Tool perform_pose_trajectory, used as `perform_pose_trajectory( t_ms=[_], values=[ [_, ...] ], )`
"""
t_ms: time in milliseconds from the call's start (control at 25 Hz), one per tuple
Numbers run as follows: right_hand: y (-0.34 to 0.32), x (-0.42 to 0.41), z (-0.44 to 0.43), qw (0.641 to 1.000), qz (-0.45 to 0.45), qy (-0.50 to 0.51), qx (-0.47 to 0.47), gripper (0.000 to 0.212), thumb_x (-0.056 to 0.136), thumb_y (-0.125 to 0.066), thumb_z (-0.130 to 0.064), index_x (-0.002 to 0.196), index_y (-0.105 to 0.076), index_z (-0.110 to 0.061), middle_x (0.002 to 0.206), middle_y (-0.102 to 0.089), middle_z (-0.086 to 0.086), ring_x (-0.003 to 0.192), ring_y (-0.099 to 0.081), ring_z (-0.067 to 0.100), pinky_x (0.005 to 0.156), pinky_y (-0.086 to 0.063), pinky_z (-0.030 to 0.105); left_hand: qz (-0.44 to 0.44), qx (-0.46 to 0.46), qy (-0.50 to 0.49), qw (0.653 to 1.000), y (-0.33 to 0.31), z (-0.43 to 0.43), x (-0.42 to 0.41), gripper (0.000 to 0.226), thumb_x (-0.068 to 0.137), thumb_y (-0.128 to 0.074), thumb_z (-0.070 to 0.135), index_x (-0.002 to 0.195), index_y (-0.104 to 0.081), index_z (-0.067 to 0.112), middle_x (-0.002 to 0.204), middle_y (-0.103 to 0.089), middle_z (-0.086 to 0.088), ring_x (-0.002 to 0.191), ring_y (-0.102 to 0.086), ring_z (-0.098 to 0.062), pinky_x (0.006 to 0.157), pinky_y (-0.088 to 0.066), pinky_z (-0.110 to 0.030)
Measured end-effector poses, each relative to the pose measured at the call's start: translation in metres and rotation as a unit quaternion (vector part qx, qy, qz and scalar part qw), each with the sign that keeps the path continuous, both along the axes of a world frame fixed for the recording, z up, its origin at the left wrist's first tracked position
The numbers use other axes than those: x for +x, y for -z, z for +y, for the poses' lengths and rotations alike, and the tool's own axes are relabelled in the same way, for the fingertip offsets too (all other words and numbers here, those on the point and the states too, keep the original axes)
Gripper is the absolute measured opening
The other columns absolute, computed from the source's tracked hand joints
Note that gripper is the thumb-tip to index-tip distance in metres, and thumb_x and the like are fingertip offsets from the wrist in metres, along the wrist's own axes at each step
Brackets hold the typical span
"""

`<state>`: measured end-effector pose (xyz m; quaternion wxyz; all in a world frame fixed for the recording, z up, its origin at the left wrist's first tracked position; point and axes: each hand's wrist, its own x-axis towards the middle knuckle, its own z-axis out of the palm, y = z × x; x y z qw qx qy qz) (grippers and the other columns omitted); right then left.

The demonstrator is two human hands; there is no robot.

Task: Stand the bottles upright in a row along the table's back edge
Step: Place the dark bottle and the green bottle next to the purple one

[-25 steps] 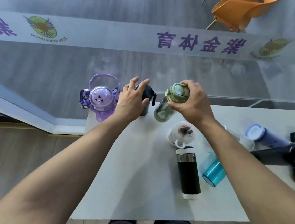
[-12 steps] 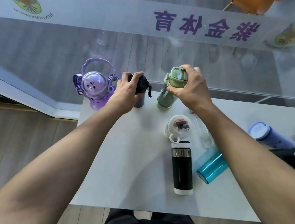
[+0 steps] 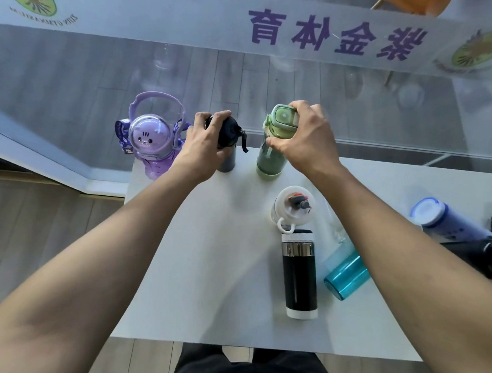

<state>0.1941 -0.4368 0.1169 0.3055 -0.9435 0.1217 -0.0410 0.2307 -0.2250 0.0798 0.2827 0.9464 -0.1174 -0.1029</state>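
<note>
Three bottles stand along the bench's (image 3: 216, 277) back edge: purple bottle (image 3: 153, 143), dark bottle (image 3: 226, 140) gripped by left hand (image 3: 203, 148), green bottle (image 3: 271, 149) gripped by right hand (image 3: 302, 137). Five others lie nearer the front.

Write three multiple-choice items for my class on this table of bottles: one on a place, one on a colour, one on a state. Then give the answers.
1. Where does the purple bottle stand?
A. at the table's back left corner
B. at the front edge
C. between the two hands

2. What colour is the bottle under the right hand?
A. blue
B. green
C. black

3. How is the black and silver bottle placed?
A. upright in the back row
B. held in the left hand
C. lying on its side

Answers: 1 A, it is the leftmost thing at the back of the table. 2 B, the green bottle shows beneath the fingers. 3 C, it lies flat mid-table, while the left hand grips a dark bottle.
</note>
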Motion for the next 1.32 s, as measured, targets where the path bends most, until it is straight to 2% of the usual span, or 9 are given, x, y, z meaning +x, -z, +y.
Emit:
perform_pose_trajectory(
  t_ms=[160, 440, 640, 800, 880, 1040, 1200, 1320],
  values=[
    [0.0, 0.003, -0.005, 1.0, 0.005, 0.001, -0.002, 0.068, 0.068, -0.085, -0.045, 0.125, -0.055, -0.023, 0.113, -0.052, 0.002, 0.1, -0.058, 0.02, 0.088, -0.049, 0.03, -0.002, 0.009, -0.007, 1.0, -0.001, -0.001, 0.001, 0.067, 0.086, -0.066, 0.024, 0.144, -0.034, 0.035, 0.14, -0.037, -0.009, 0.118, -0.044, -0.037, 0.106, -0.038, -0.045],
    [0.0, 0.004, 0.002, 0.999, 0.006, -0.033, 0.017, 0.07, 0.069, -0.084, -0.043, 0.129, -0.055, -0.022, 0.114, -0.053, 0.003, 0.1, -0.06, 0.022, 0.089, -0.05, 0.029, 0.0, 0.009, -0.018, 1.0, -0.001, -0.003, 0.0, 0.068, 0.086, -0.067, 0.023, 0.145, -0.034, 0.034, 0.14, -0.037, -0.009, 0.121, -0.043, -0.035, 0.107, -0.037, -0.043],
    [-0.003, 0.0, 0.0, 0.998, 0.018, -0.06, -0.012, 0.069, 0.072, -0.081, -0.043, 0.132, -0.051, -0.023, 0.113, -0.05, 0.002, 0.1, -0.06, 0.024, 0.092, -0.052, 0.037, -0.005, 0.012, -0.022, 1.0, 0.001, -0.005, -0.001, 0.069, 0.085, -0.067, 0.024, 0.144, -0.034, 0.036, 0.141, -0.036, -0.009, 0.122, -0.042, -0.036, 0.107, -0.036, -0.043],
    [-0.004, 0.0, -0.005, 0.996, 0.035, -0.08, -0.03, 0.076, 0.074, -0.079, -0.047, 0.138, -0.045, -0.025, 0.119, -0.052, 0.004, 0.108, -0.059, 0.026, 0.098, -0.048, 0.047, -0.016, 0.032, -0.02, 0.999, -0.001, -0.005, -0.005, 0.076, 0.085, -0.067, 0.026, 0.149, -0.029, 0.036, 0.15, -0.029, -0.012, 0.127, -0.039, -0.041, 0.111, -0.033, -0.046],
    [-0.004, 0.0, -0.008, 0.995, 0.037, -0.086, -0.022, 0.085, 0.073, -0.08, -0.051, 0.143, -0.04, -0.027, 0.122, -0.053, 0.005, 0.112, -0.058, 0.027, 0.1, -0.047, 0.048, -0.04, 0.04, -0.021, 0.998, -0.004, -0.005, -0.013, 0.078, 0.086, -0.067, 0.028, 0.151, -0.026, 0.036, 0.152, -0.027, -0.014, 0.128, -0.038, -0.042, 0.111, -0.032, -0.047],
    [-0.002, -0.011, -0.02, 0.995, 0.028, -0.097, 0.016, 0.091, 0.068, -0.081, -0.056, 0.144, -0.039, -0.029, 0.125, -0.054, 0.004, 0.116, -0.058, 0.027, 0.101, -0.047, 0.049, -0.102, 0.039, -0.044, 0.993, -0.014, -0.007, -0.045, 0.072, 0.085, -0.069, 0.026, 0.148, -0.035, 0.028, 0.148, -0.035, -0.012, 0.124, -0.041, -0.039, 0.11, -0.032, -0.045],
    [-0.002, -0.043, -0.041, 0.996, -0.004, -0.071, 0.058, 0.08, 0.079, -0.071, -0.061, 0.144, -0.043, -0.026, 0.127, -0.055, 0.004, 0.115, -0.057, 0.018, 0.101, -0.048, 0.042, -0.11, 0.003, -0.047, 0.993, -0.022, -0.019, -0.1, 0.059, 0.087, -0.065, 0.024, 0.142, -0.044, 0.021, 0.143, -0.042, -0.01, 0.126, -0.043, -0.033, 0.11, -0.029, -0.039],
    [0.004, -0.078, -0.054, 0.997, -0.027, -0.019, 0.07, 0.064, 0.089, -0.063, -0.057, 0.141, -0.049, -0.022, 0.124, -0.058, 0.004, 0.11, -0.058, 0.016, 0.096, -0.05, 0.039, -0.097, -0.032, -0.007, 0.995, -0.017, -0.033, -0.137, 0.05, 0.09, -0.062, 0.023, 0.138, -0.048, 0.02, 0.14, -0.045, -0.008, 0.124, -0.045, -0.029, 0.109, -0.029, -0.034]
  ],
)
